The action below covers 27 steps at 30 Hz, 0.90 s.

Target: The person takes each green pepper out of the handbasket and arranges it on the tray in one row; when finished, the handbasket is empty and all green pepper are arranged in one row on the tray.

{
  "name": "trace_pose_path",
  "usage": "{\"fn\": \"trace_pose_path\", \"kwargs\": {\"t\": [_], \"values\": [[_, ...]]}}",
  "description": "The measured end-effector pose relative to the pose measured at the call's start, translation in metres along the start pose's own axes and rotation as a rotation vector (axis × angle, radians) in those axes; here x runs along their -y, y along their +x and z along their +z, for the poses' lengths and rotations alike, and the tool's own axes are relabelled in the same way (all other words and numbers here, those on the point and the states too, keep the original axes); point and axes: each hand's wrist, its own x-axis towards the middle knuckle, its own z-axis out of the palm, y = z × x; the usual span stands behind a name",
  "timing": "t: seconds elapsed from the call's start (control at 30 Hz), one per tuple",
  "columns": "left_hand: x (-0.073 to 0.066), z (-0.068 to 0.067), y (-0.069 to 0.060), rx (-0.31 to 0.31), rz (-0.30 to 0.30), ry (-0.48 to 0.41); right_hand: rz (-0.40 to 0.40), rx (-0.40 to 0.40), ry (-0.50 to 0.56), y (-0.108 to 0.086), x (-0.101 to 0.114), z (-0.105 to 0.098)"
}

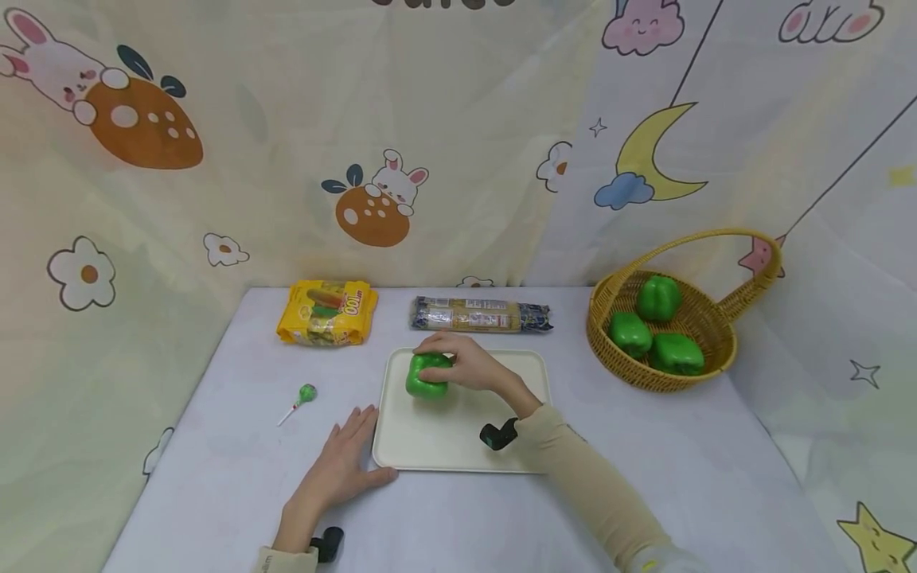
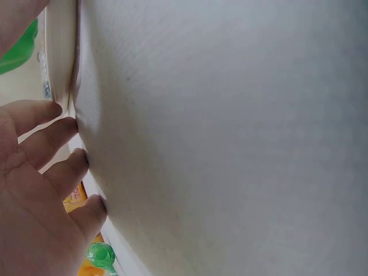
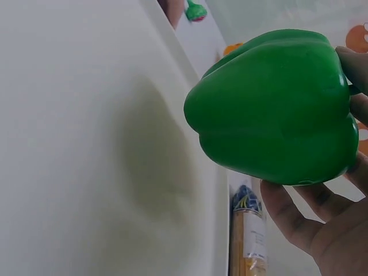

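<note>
My right hand [image 1: 469,364] grips a green bell pepper [image 1: 427,376] over the back left part of a cream tray [image 1: 444,434]. In the right wrist view the pepper [image 3: 276,106] hangs above the tray surface [image 3: 115,149], its shadow below, with the fingers of my right hand [image 3: 328,213] around one end. My left hand [image 1: 345,465] lies with spread fingers at the tray's left edge and front left corner; in the left wrist view the fingertips of that hand [image 2: 46,167] rest on the white cloth beside the tray rim [image 2: 60,52].
A wicker basket [image 1: 662,380] with several green peppers [image 1: 677,354] stands at the back right. A yellow packet [image 1: 327,313] and a long noodle pack [image 1: 480,315] lie along the back edge. A green lollipop [image 1: 306,393] lies left of the tray.
</note>
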Motion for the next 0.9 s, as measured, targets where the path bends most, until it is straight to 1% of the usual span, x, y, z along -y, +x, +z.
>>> {"fn": "trace_pose_path", "kwargs": {"t": [0.13, 0.3, 0.53, 0.67, 0.9], "values": [[0.000, 0.001, 0.000, 0.007, 0.001, 0.000, 0.012, 0.016, 0.007, 0.006, -0.003, 0.008], [0.000, 0.000, 0.001, 0.007, 0.004, 0.000, 0.050, 0.059, 0.001, 0.016, -0.004, 0.015], [0.000, -0.001, 0.002, 0.014, -0.007, 0.008, 0.054, 0.106, -0.021, 0.026, -0.005, 0.024], [0.001, -0.001, 0.001, 0.011, -0.004, 0.010, 0.066, 0.125, -0.026, 0.030, -0.002, 0.027], [0.001, 0.000, 0.001, 0.004, 0.000, 0.018, 0.033, 0.162, -0.062, 0.039, 0.002, 0.035]]}}
